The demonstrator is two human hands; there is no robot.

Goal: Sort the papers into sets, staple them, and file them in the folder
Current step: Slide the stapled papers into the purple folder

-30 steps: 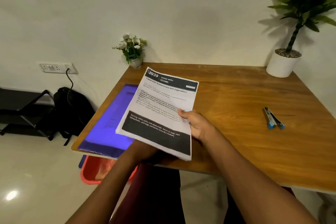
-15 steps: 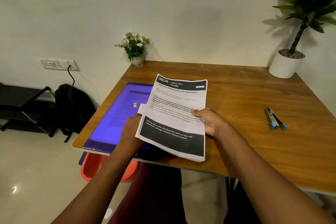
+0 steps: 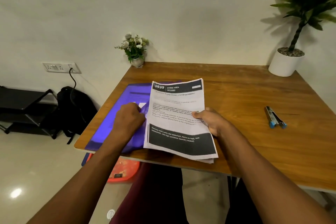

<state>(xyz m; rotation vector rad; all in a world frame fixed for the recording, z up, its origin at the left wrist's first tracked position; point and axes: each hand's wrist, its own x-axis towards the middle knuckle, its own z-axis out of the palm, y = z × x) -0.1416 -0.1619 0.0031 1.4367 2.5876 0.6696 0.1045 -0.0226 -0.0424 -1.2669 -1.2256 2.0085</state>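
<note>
Gripped the papers (image 3: 177, 118) in right hand (image 3: 212, 122), left hand (image 3: 128, 121) curled on folder (image 3: 112, 125). Probably best opened flat first.

one folder (image 3: 111, 123), one stapler (image 3: 275, 118), two plants (image 3: 135, 49).

Folder (image 3: 111, 125) at table's (image 3: 236, 96) left edge, papers (image 3: 178, 120) just right, stapler (image 3: 275, 118) far right.

Dim warm light, blurred edges
</note>
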